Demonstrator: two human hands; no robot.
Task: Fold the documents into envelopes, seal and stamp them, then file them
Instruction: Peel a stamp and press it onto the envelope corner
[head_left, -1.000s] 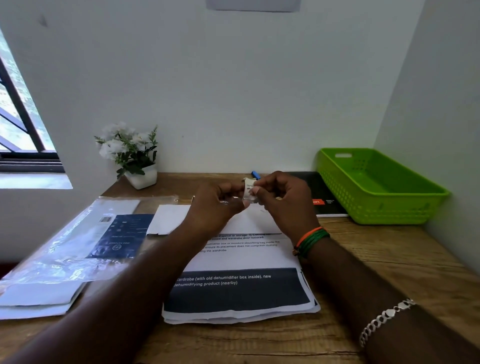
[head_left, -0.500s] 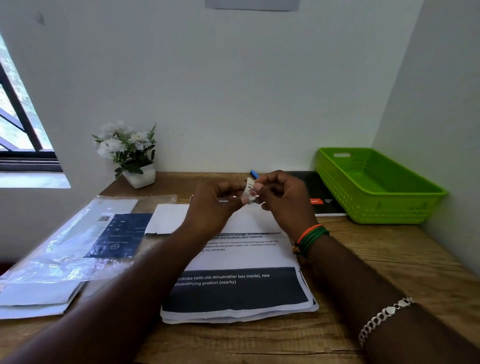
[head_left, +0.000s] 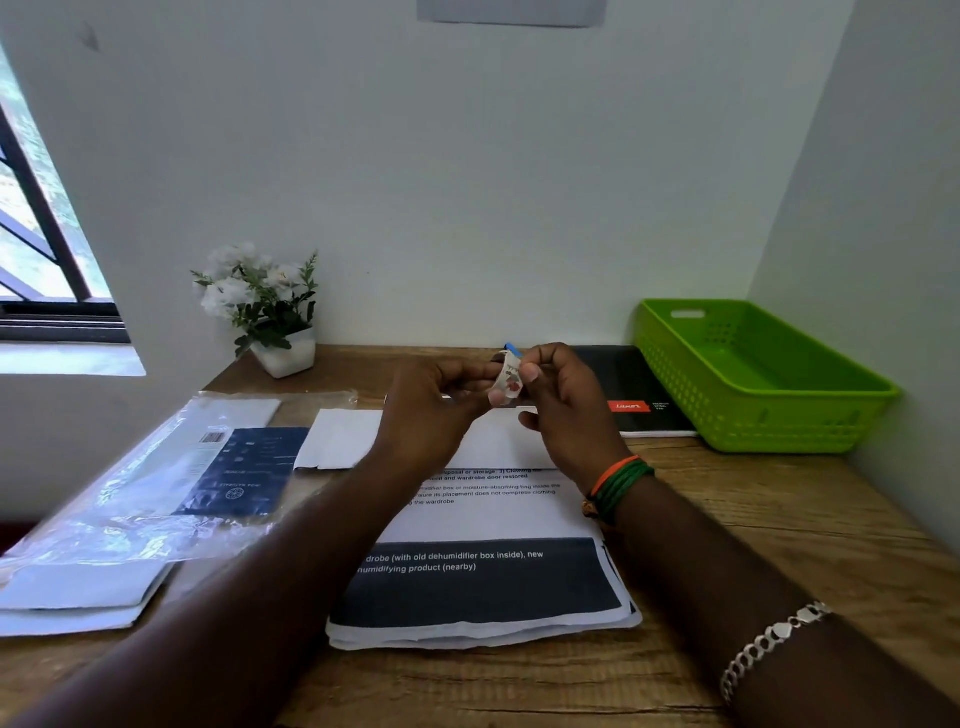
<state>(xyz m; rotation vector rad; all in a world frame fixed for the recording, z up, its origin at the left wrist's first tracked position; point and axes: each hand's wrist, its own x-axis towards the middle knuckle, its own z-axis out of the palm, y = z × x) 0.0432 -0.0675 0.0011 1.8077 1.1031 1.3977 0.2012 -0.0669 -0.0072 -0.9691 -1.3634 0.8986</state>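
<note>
My left hand and my right hand meet above the desk and pinch a small stamp sticker with a red mark on it between their fingertips. Under the hands lies a white envelope, partly hidden. In front of it rests a stack of printed documents with a dark band of white text. A green plastic basket stands empty at the back right.
A clear plastic pack of envelopes with a dark blue label lies at left over white sheets. A small white pot of flowers stands at the back left, a black notebook beside the basket. Walls close the back and right.
The hands have stayed together above the envelope and shifted slightly; the sticker now shows more of its printed face between the fingertips.
</note>
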